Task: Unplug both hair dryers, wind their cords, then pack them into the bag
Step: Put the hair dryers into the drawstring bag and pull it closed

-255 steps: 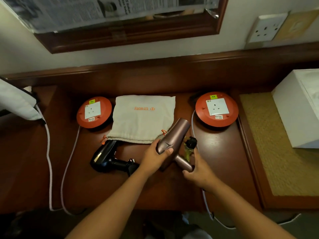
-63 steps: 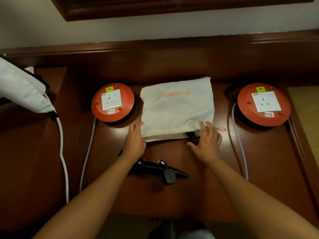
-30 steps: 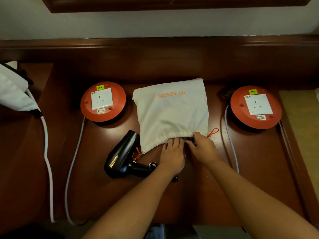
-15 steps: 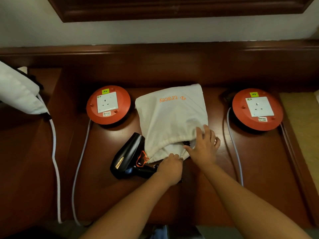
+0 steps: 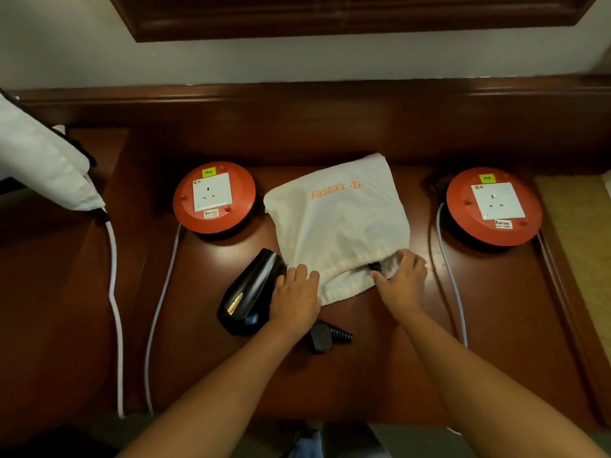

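Across the middle of the desk (image 5: 380, 375), toward its back edge, the white drawstring bag (image 5: 340, 226) is lying with its gathered mouth facing the person, and something dark is showing just inside that mouth (probably part of the first dryer, though too little shows to be sure). Packing looks to be the step in hand, with one dryer apparently inside and the black hair dryer (image 5: 248, 292) waiting on the desk just left of the bag's mouth, its nozzle touching the cloth. Its black plug (image 5: 322, 335) is lying free toward the front edge, so it is unplugged; whether the cord is wound is hidden by the arm. The left hand (image 5: 296, 297) is resting on the dryer's body, fingers loosely laid over it rather than clenched. The right hand (image 5: 403, 277) is pinching the bag's rim, holding the mouth apart. Next, I judge, the dryer needs lifting and sliding nozzle-first into the opening while the rim is held wide; the loose plug could snag. Two orange socket reels (image 5: 214, 197) (image 5: 494, 205) are flanking the bag, clear of the path.
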Motion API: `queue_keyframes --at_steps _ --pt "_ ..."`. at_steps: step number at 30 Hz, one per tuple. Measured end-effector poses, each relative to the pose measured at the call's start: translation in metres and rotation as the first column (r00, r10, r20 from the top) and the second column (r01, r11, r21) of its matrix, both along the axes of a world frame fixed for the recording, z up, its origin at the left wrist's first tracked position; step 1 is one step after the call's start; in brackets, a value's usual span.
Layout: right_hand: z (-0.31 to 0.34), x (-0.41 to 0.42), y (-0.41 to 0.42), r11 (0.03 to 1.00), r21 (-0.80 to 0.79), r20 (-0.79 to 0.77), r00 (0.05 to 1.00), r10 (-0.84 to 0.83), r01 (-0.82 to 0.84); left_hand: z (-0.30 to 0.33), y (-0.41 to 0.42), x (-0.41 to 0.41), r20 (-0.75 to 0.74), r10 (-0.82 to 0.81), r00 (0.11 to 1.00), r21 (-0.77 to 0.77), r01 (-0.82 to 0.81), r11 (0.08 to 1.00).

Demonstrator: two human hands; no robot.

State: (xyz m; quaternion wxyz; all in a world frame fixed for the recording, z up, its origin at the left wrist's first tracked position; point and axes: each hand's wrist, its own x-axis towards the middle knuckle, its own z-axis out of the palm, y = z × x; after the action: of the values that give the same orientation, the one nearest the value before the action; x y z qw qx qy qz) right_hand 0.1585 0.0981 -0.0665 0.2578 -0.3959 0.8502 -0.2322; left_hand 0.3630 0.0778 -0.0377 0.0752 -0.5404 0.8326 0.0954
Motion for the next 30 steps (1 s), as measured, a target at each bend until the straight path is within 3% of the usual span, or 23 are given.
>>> queue_keyframes --at_steps 3,7,11,14,17,20,24,27,30 --pt "-0.001 -0.012 0.001 0.997 0.033 -0.167 0.983 0.080 -0.076 -0.001 0.002 -0.012 -0.004 0.016 1.000 -0.007 -0.016 1.000" --pt "-0.008 -0.027 -0.003 0.968 0.151 -0.106 0.971 0.216 -0.199 -0.012 -0.005 -0.013 0.078 0.151 0.985 0.083 -0.157 0.984" --pt "-0.003 -0.031 -0.010 0.956 0.136 -0.144 0.950 0.278 -0.259 -0.009 -0.010 -0.012 0.111 0.256 0.960 0.262 -0.277 0.924" --pt "0.001 -0.035 -0.003 0.969 -0.017 -0.116 0.963 0.245 -0.248 -0.011 -0.013 -0.007 0.112 0.323 0.940 0.329 -0.341 0.880" --pt "0.009 -0.039 0.012 0.938 -0.100 -0.104 0.941 0.321 -0.331 -0.012 -0.014 0.003 0.141 0.305 0.942 0.328 -0.335 0.883" --pt "0.005 -0.048 0.027 0.862 0.008 -0.253 0.832 0.493 -0.508 -0.007 -0.015 0.013 0.166 0.324 0.931 0.283 -0.360 0.889" --pt "-0.002 -0.056 0.037 0.829 0.141 -0.410 0.731 0.546 -0.541 -0.004 -0.017 0.019 0.185 0.271 0.945 0.248 -0.312 0.917" --pt "0.001 -0.053 0.039 0.850 0.140 -0.442 0.736 0.512 -0.508 -0.004 -0.020 0.020 0.206 0.199 0.958 0.239 -0.246 0.939" --pt "0.011 -0.044 0.039 0.893 0.102 -0.436 0.787 0.437 -0.439 0.001 -0.025 0.025 0.099 0.215 0.972 0.191 -0.230 0.954"
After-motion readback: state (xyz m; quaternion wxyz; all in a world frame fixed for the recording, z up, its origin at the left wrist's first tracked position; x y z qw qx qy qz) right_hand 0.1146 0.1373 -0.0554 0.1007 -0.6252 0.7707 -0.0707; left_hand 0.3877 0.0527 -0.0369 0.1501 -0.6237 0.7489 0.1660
